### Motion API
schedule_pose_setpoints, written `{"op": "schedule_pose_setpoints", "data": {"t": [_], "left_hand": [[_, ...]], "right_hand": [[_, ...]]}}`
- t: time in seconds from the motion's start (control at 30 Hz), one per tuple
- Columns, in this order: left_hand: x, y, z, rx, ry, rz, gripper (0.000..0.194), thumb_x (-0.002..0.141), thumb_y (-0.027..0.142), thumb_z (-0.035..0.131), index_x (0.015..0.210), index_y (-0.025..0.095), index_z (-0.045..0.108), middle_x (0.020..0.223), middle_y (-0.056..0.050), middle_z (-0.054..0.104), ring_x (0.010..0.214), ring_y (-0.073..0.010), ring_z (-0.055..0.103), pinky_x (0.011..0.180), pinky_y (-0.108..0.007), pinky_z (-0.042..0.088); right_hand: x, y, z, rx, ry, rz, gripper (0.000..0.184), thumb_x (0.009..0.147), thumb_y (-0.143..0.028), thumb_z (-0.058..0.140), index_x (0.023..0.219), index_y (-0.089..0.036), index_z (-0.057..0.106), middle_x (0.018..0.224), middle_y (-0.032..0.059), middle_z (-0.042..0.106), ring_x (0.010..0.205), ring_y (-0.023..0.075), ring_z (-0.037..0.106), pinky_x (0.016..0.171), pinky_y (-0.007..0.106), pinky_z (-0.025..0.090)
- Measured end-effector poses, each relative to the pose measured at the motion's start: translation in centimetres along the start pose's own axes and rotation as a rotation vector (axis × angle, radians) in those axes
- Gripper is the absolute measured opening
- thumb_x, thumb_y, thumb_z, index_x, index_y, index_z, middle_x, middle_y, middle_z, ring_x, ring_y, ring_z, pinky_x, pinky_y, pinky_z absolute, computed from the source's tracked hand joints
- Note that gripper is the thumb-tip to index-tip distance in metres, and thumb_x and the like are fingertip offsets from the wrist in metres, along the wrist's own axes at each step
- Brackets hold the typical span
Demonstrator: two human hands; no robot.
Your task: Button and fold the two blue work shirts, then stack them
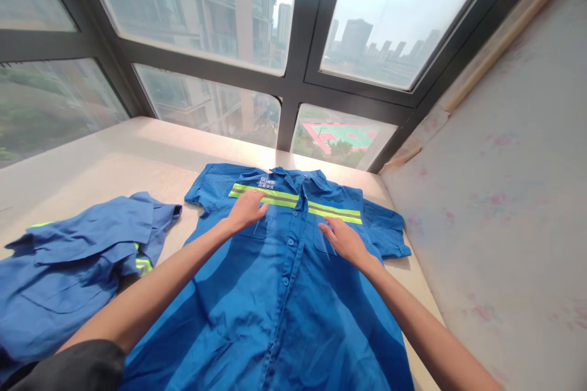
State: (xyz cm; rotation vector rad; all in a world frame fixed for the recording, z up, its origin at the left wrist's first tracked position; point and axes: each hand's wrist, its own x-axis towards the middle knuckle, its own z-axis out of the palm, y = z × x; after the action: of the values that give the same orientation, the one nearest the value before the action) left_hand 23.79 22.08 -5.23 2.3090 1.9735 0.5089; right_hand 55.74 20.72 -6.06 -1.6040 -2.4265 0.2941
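Note:
A blue short-sleeved work shirt (284, 305) lies spread front side up, collar toward the window, its button placket running down the middle. Across its chest runs a yellow-green and grey reflective band, with white lettering above it on the left. My left hand (247, 211) is on the left chest near the band and pocket, fingers stretched out. On the other side of the placket, my right hand (343, 238) is over the right chest pocket, just below the band, its fingers apart. Neither hand holds anything.
More blue clothing (82, 250) with yellow-green strips lies loosely folded on the pale surface (123, 153) at left. Dark-framed windows (293, 82) stand along the back. A wall with floral paper (495, 195) closes the right side.

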Motion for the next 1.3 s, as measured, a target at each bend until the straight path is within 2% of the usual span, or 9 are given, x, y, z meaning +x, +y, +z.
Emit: {"op": "schedule_pose_setpoints", "data": {"t": [0.2,0.4,0.6,0.73,0.8,0.9,1.0,1.17,1.3], "left_hand": [[7.8,4.1,3.8,-0.155,-0.033,-0.058,0.038,0.087,0.022,0.056,0.122,0.011,0.064,0.113,-0.014,0.07,0.106,-0.0256,0.065,0.094,-0.034,0.05],[10.6,5.0,5.9,-0.15,-0.043,0.06,0.042,0.086,0.01,0.049,0.125,0.017,0.065,0.124,-0.011,0.065,0.119,-0.0232,0.059,0.1,-0.031,0.048],[11.3,4.7,6.9,-0.115,-0.084,0.123,0.04,0.091,0.019,0.056,0.13,0.015,0.063,0.121,-0.013,0.065,0.117,-0.0237,0.061,0.101,-0.032,0.048],[11.3,5.5,6.5,-0.052,-0.053,0.087,0.034,0.094,0.019,0.052,0.125,0.019,0.065,0.116,-0.011,0.065,0.108,-0.0244,0.064,0.091,-0.033,0.052],[11.2,5.8,6.4,-0.042,-0.036,0.072,0.033,0.095,0.019,0.052,0.126,0.021,0.064,0.121,-0.01,0.063,0.107,-0.0241,0.065,0.087,-0.032,0.053],[11.0,5.6,6.8,-0.071,-0.001,0.003,0.04,0.094,0.024,0.057,0.133,0.023,0.059,0.14,-0.01,0.054,0.114,-0.025,0.062,0.088,-0.032,0.053],[11.0,5.1,7.3,-0.121,0.018,-0.047,0.044,0.094,0.03,0.059,0.137,0.023,0.057,0.145,-0.008,0.051,0.116,-0.0254,0.061,0.09,-0.033,0.053],[11.3,4.9,7.8,-0.16,-0.002,-0.083,0.037,0.096,0.025,0.053,0.131,0.027,0.062,0.124,-0.006,0.063,0.106,-0.0239,0.065,0.085,-0.032,0.053],[11.2,4.9,8.1,-0.232,0.076,-0.14,0.043,0.093,0.026,0.059,0.135,0.027,0.057,0.13,-0.006,0.059,0.103,-0.0225,0.066,0.082,-0.031,0.052]], "right_hand": [[8.7,-3.4,-1.1,0.167,0.158,0.007,0.049,0.099,-0.044,0.049,0.14,-0.016,0.053,0.136,0.0136,0.058,0.114,0.025,0.063,0.089,0.035,0.053],[14.3,-3.4,0.4,-0.045,0.11,-0.074,0.062,0.085,-0.013,0.052,0.147,-0.012,0.045,0.145,0.0165,0.049,0.129,0.0293,0.05,0.101,0.037,0.046],[15.0,-1.3,0.9,-0.208,0.083,-0.069,0.066,0.083,-0.008,0.047,0.149,-0.013,0.045,0.136,0.0176,0.054,0.118,0.0305,0.053,0.094,0.038,0.046],[15.2,-0.7,0.3,-0.32,0.091,-0.054,0.042,0.088,-0.016,0.053,0.128,-0.02,0.066,0.111,0.0155,0.063,0.106,0.0313,0.057,0.088,0.04,0.046],[15.5,-0.6,0.2,-0.313,0.079,-0.045,0.032,0.092,-0.023,0.053,0.119,-0.022,0.071,0.11,0.0134,0.063,0.1,0.0282,0.061,0.082,0.036,0.047],[16.0,-0.6,0.3,-0.266,0.051,-0.046,0.033,0.097,-0.025,0.048,0.121,-0.027,0.07,0.12,0.0088,0.064,0.088,0.0216,0.065,0.072,0.03,0.047],[16.8,-0.8,0.5,-0.232,0.031,-0.125,0.033,0.099,-0.024,0.044,0.119,-0.028,0.07,0.121,0.006,0.066,0.088,0.0205,0.066,0.072,0.029,0.047],[18.1,-0.9,1.3,-0.161,0.015,-0.328,0.029,0.097,-0.018,0.045,0.108,-0.023,0.072,0.108,0.0072,0.069,0.094,0.02,0.064,0.077,0.027,0.047],[18.5,0.1,2.6,-0.052,0.029,-0.356,0.023,0.094,-0.016,0.049,0.104,-0.021,0.069,0.107,0.0074,0.068,0.094,0.0198,0.063,0.079,0.027,0.047]]}}
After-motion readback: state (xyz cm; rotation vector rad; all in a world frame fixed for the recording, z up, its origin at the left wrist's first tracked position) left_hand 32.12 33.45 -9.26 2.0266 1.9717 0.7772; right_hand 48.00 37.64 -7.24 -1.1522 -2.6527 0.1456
